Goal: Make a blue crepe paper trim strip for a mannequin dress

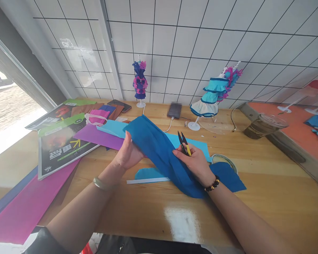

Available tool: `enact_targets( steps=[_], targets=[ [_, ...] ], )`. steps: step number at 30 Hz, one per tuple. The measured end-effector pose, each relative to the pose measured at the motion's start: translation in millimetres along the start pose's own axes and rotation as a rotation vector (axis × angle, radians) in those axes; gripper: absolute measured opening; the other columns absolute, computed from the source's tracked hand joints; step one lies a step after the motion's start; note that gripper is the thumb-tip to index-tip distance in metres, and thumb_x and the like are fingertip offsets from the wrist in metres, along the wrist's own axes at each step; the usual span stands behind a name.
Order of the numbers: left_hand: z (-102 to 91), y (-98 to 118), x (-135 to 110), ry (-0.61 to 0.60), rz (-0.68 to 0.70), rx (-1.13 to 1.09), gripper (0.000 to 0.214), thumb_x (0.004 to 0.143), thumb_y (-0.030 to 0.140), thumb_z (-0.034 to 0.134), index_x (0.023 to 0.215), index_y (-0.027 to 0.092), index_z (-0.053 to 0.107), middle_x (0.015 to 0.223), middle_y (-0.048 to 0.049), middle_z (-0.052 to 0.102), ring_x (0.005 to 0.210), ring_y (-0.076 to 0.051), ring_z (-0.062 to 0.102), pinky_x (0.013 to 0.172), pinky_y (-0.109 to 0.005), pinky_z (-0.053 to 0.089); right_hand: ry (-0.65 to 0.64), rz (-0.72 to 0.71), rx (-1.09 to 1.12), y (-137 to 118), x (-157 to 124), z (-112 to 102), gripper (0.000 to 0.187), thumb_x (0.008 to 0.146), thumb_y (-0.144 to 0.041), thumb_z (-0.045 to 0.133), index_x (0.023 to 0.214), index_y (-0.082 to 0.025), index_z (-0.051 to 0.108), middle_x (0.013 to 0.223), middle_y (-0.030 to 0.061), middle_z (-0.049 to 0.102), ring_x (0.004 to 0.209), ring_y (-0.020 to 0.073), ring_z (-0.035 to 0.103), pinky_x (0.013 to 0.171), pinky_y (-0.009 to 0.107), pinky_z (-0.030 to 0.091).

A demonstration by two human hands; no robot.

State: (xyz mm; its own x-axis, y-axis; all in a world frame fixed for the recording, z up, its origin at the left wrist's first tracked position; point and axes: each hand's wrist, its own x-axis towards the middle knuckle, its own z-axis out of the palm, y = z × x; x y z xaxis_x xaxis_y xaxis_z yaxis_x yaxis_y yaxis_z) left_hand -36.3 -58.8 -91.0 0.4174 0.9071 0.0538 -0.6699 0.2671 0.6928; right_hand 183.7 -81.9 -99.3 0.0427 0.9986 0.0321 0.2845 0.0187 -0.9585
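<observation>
A long sheet of dark blue crepe paper (pixel 159 151) is held up over the table, slanting down to the right. My left hand (pixel 129 151) grips its upper left end, thumb in front and fingers behind it. In my right hand (pixel 194 162) are thread snips (pixel 184 144) with black blades and a yellow part, tips pointing up. The fingers of that hand also press on the blue paper. Beneath lie a light blue piece (pixel 149 173) and a narrow white strip (pixel 147 181). A roll of clear tape (pixel 224 158) sits right of my right hand, partly covered by blue paper.
Magazines (pixel 66 144) and purple and pink sheets (pixel 34 203) spread across the left. Two small mannequins in paper dresses, one purple (pixel 140 81) and one turquoise (pixel 210 95), stand near the tiled wall. A charging device (pixel 174 110) lies between them; a lidded plastic cup (pixel 265 126) is at right.
</observation>
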Motion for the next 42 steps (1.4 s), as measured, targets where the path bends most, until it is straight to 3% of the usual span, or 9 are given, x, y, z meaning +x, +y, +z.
enact_targets(
  steps=[4,7,12,16,24,29,35,39,42],
  targets=[
    [5.4,-5,-2,-0.078,-0.011,0.028,0.08,0.067,0.07,0.052,0.126,0.017,0.05,0.131,-0.0146,0.05,0.122,-0.038,0.041,0.095,-0.05,0.04,0.024,0.012,0.028,1,0,0,0.031,0.064,-0.045,0.069,0.073,-0.019,0.055,0.067,-0.0028,0.051,0.058,0.0106,0.043,0.054,0.023,0.037],
    [5.2,-10,-3,-0.051,-0.01,0.107,0.06,0.073,0.054,0.06,0.119,0.016,0.055,0.126,-0.0141,0.055,0.119,-0.036,0.046,0.094,-0.047,0.041,-0.018,0.001,-0.013,-1,-2,2,0.029,0.066,-0.044,0.068,0.073,-0.019,0.054,0.068,-0.0024,0.053,0.059,0.0111,0.045,0.054,0.023,0.037],
    [0.3,-21,0,0.188,-0.038,0.199,0.034,0.075,0.027,0.066,0.107,0.015,0.062,0.111,-0.011,0.065,0.105,-0.029,0.058,0.087,-0.041,0.048,-0.106,-0.035,-0.093,-7,-8,7,0.028,0.07,-0.045,0.064,0.073,-0.02,0.052,0.07,-0.0013,0.058,0.061,0.0123,0.051,0.057,0.024,0.041],
    [-3.8,-16,4,0.372,0.006,0.123,0.025,0.074,0.025,0.066,0.097,0.015,0.066,0.098,-0.007,0.07,0.089,-0.023,0.065,0.077,-0.034,0.053,-0.146,-0.032,-0.115,-9,-8,6,0.029,0.069,-0.046,0.064,0.074,-0.02,0.053,0.08,0.0021,0.065,0.07,0.0152,0.058,0.063,0.026,0.045],
    [-5.8,1,6,0.506,0.071,0.116,0.014,0.071,0.025,0.066,0.079,0.014,0.065,0.067,-0.0022,0.069,0.054,-0.017,0.064,0.049,-0.027,0.051,-0.18,-0.031,-0.193,-13,-8,2,0.026,0.071,-0.045,0.062,0.072,-0.02,0.053,0.07,0.0006,0.062,0.066,0.016,0.058,0.061,0.027,0.045],
    [-9.8,1,6,0.52,0.132,0.131,0.021,0.069,0.026,0.069,0.086,0.015,0.065,0.074,-0.0039,0.071,0.065,-0.02,0.066,0.056,-0.029,0.052,-0.179,0.002,-0.171,-19,-8,2,0.025,0.071,-0.043,0.062,0.067,-0.021,0.051,0.068,0.0008,0.061,0.064,0.0158,0.058,0.061,0.027,0.044],
    [-13.2,1,6,0.493,0.103,0.092,0.021,0.071,0.027,0.068,0.088,0.015,0.066,0.085,-0.0047,0.071,0.074,-0.021,0.066,0.061,-0.03,0.051,-0.197,-0.023,-0.141,-15,-7,-1,0.027,0.072,-0.045,0.062,0.074,-0.019,0.055,0.076,0.0014,0.063,0.066,0.0147,0.054,0.06,0.026,0.043],
    [-13.8,4,7,0.493,0.112,0.074,0.019,0.072,0.026,0.067,0.086,0.014,0.066,0.084,-0.005,0.071,0.073,-0.02,0.066,0.061,-0.03,0.052,-0.131,-0.122,-0.111,-17,-11,-9,0.033,0.079,-0.053,0.052,0.079,-0.02,0.056,0.077,0.0018,0.058,0.066,0.014,0.049,0.059,0.026,0.04],
    [-14.1,6,7,0.497,0.138,0.061,0.019,0.072,0.025,0.067,0.087,0.014,0.066,0.084,-0.0044,0.071,0.075,-0.02,0.066,0.063,-0.03,0.053,-0.18,-0.173,-0.108,-24,-16,-17,0.039,0.085,-0.056,0.04,0.081,-0.02,0.055,0.071,0.0012,0.05,0.062,0.0134,0.043,0.055,0.026,0.036]
  ],
)
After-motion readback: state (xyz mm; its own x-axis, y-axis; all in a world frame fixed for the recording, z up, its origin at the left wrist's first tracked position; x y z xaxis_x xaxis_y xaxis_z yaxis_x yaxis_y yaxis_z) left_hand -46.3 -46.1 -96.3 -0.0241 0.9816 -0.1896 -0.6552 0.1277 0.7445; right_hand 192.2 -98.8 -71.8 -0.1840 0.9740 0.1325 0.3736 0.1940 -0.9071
